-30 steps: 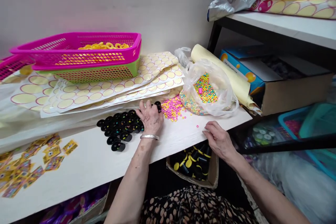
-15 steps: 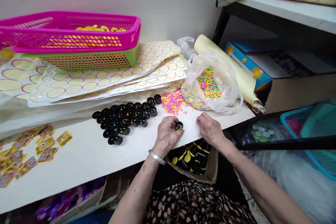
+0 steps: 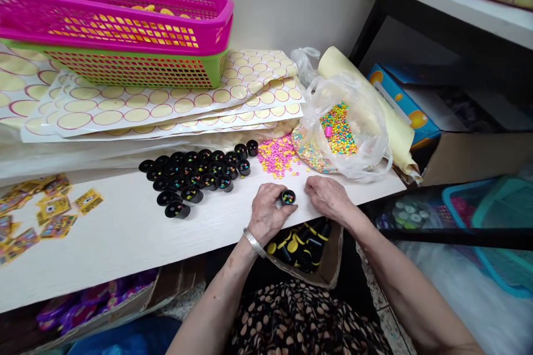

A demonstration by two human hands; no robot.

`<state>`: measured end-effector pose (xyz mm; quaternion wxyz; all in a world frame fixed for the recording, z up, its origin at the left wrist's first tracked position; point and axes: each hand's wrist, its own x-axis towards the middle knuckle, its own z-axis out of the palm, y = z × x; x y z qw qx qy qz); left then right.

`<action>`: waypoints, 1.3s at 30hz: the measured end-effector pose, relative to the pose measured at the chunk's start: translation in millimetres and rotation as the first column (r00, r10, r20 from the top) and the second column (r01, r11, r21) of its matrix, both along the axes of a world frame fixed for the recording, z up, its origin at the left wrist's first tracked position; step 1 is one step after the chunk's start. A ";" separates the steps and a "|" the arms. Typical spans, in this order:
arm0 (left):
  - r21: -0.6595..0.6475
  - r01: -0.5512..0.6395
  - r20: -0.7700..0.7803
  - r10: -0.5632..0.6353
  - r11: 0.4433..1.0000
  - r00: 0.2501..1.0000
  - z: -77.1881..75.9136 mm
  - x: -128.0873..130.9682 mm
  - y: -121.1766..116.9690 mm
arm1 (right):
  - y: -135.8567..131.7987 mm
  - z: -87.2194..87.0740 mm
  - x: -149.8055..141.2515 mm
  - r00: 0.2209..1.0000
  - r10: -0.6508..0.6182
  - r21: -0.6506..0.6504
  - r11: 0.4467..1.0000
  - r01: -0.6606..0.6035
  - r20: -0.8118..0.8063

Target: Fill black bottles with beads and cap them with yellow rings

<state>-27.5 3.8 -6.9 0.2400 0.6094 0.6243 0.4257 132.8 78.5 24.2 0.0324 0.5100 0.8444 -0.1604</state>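
My left hand (image 3: pixel 267 209) grips a small round black cup (image 3: pixel 288 197) between thumb and fingers at the table's front edge. Colourful bits show inside the cup's open top. Just to the right, my right hand (image 3: pixel 328 197) rests low over the white table (image 3: pixel 233 221) with its fingers curled together; whatever they pinch is hidden. Beyond both hands lies a loose heap of pink and yellow candy-like pieces (image 3: pixel 276 156). Left of it stand several more black cups (image 3: pixel 191 194), grouped in rows, many with coloured bits inside.
A clear plastic bag (image 3: pixel 366 122) of multicoloured beads sits at the right. Pink (image 3: pixel 137 39) and green baskets stand on sticker sheets (image 3: pixel 175 105) behind. Yellow printed packets (image 3: pixel 52 208) lie at the left. Below the edge, a cardboard box (image 3: pixel 328 274) holds black and yellow parts.
My right hand has moved left, closer to the black cup in my left hand. The cup now faces up more toward the camera, and the view has shifted slightly.
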 end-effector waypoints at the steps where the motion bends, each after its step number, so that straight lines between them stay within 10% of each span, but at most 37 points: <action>1: 0.000 -0.003 0.003 0.003 1.000 1.000 0.2 0.1 0.0 | 2.1 -0.6 0.4 0.998 -0.043 -0.015 0.999 0.043 -0.037; 8: -0.019 0.000 -0.004 0.000 1.000 1.000 1.8 -0.2 -0.5 | 4.5 -7.4 5.1 0.959 -0.171 -0.058 0.985 0.162 -0.226; 19: -0.008 0.026 -0.031 -0.026 1.000 0.999 2.1 -1.8 -0.6 | -15.7 -19.7 8.5 0.919 0.046 0.131 0.991 0.006 -0.391; 26: 0.000 0.052 -0.057 -0.052 0.999 0.997 3.2 -0.8 -0.1 | -20.2 -4.0 -5.1 0.699 0.138 0.134 0.989 -0.062 -0.702; 39: -0.007 0.057 -0.044 -0.057 0.998 0.997 6.9 -0.4 -1.2 | -31.2 10.7 -20.4 0.859 0.393 0.260 0.912 -0.317 -0.329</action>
